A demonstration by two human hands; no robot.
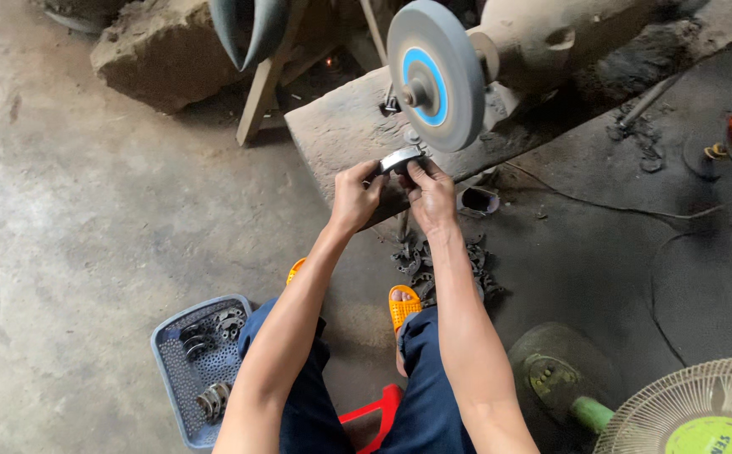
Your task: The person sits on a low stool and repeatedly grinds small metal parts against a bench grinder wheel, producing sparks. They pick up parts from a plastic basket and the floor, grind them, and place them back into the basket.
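A small curved metal part (400, 158) is held up between both hands just below the grey grinding wheel (436, 74), which has a blue centre ring. My left hand (356, 195) grips the part's left end and my right hand (431, 195) grips its right end. The part sits close to the wheel's lower edge; whether it touches the wheel is unclear. The wheel is mounted on a dusty motor (542, 38) that rests on a worn block (340, 134).
A blue perforated basket (172, 370) with several metal parts sits at the lower left. More dark metal parts (433, 265) lie heaped on the floor beyond my orange sandals (403, 304). A fan (702, 412) stands at the lower right, and cables cross the dark floor.
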